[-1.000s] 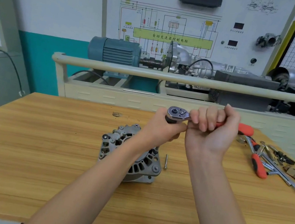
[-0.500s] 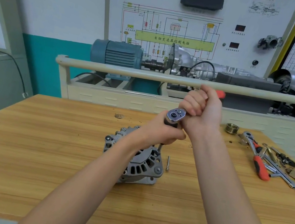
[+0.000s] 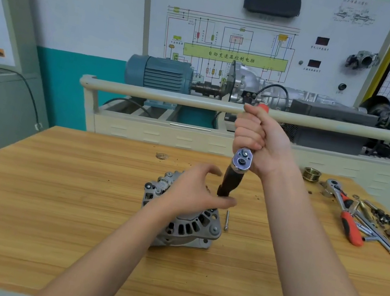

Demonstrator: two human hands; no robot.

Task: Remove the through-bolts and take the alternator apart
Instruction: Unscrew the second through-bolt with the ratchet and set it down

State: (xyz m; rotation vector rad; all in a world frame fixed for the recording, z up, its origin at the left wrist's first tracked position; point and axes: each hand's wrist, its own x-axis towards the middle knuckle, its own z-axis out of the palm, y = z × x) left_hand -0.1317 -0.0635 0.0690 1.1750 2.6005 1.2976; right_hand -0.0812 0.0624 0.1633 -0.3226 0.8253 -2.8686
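Observation:
The grey alternator (image 3: 190, 228) stands on the wooden bench (image 3: 74, 205), partly hidden by my left forearm. My right hand (image 3: 258, 138) grips the handle of a ratchet wrench (image 3: 241, 160), whose red end sticks out above my fist. A long black socket (image 3: 230, 184) hangs from the ratchet head and points down at the alternator's far right side. My left hand (image 3: 194, 192) rests over the alternator with fingers curved around the socket's lower end, thumb under its tip. One removed through-bolt (image 3: 227, 221) lies on the bench right of the alternator.
A second red-handled ratchet (image 3: 344, 213), extension bars and small parts lie at the bench's right. A brass pulley (image 3: 311, 174) sits near the far edge. Behind the bench runs a beige rail (image 3: 171, 97) with a motor and gearbox training rig.
My right hand swung the ratchet handle from pointing right to pointing away and up. My left hand slid down from the ratchet head to the socket's lower end.

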